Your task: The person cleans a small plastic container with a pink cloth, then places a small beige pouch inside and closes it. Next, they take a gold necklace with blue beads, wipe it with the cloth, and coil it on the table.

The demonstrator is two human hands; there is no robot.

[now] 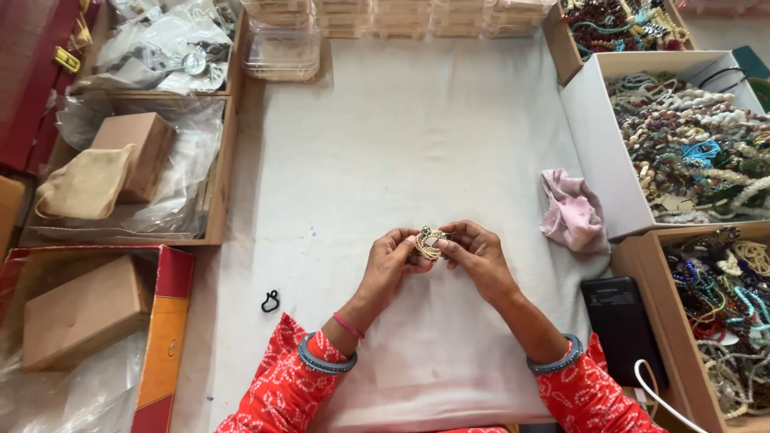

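Ornament (pixel 431 241), small, gold-toned with dark detail, pinched between left hand (pixel 391 258) and right hand (pixel 475 252) above the white cloth (pixel 401 144); both hands are closed on it with their fingertips, which cover much of it, so its exact form is hard to make out. Pink rag (pixel 573 212) lies crumpled to the right, near the white box of beads (pixel 690 144), whose far-right side runs out of view. Dark flat device (pixel 622 329) lies near right with a white cable (pixel 654 393) cut off at the near edge. Small black clip (pixel 270 301) lies alone on the cloth to the left of the left hand. Wooden tray (pixel 220 176) on the left holds cardboard boxes under clear plastic, contents partly veiled. Clear plastic cases (pixel 282 52) line the far edge. Open cloth spreads far of the hands, between tray and bead box.
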